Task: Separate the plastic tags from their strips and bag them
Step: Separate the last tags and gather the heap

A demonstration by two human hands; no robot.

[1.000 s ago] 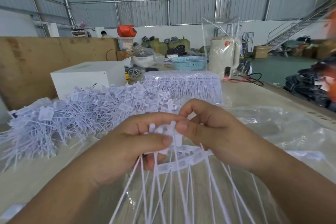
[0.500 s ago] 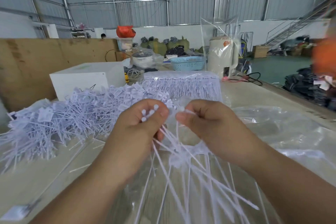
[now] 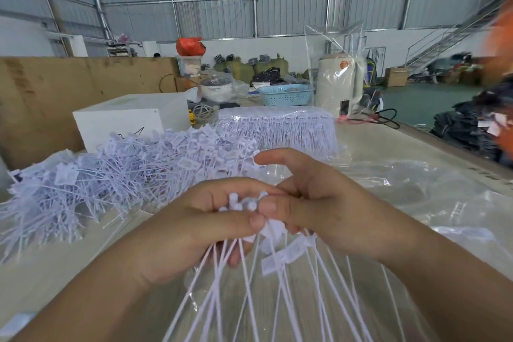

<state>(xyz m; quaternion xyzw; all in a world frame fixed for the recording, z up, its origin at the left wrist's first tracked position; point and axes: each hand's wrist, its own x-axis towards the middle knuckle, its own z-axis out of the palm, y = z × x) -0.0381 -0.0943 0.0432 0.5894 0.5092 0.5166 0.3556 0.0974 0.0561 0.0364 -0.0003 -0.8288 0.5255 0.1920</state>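
Both my left hand (image 3: 194, 228) and right hand (image 3: 319, 203) pinch thin white plastic tags (image 3: 249, 204); next I pull them apart, I think, over the clear plastic bag (image 3: 416, 203).

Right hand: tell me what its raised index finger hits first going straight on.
Probably the loose tag pile; the right hand points its index finger up-left at the pile's near edge, though depth is unclear.

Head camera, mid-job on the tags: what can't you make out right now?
- Bunch of tags: where both hands meet, the left hand and right hand cover it, so whether any tag is off its strip is hidden.
- Tag tails: cut off by the bottom edge.
- Orange shape: blurred, at the right edge.
- Loose tag pile: print too small to read.
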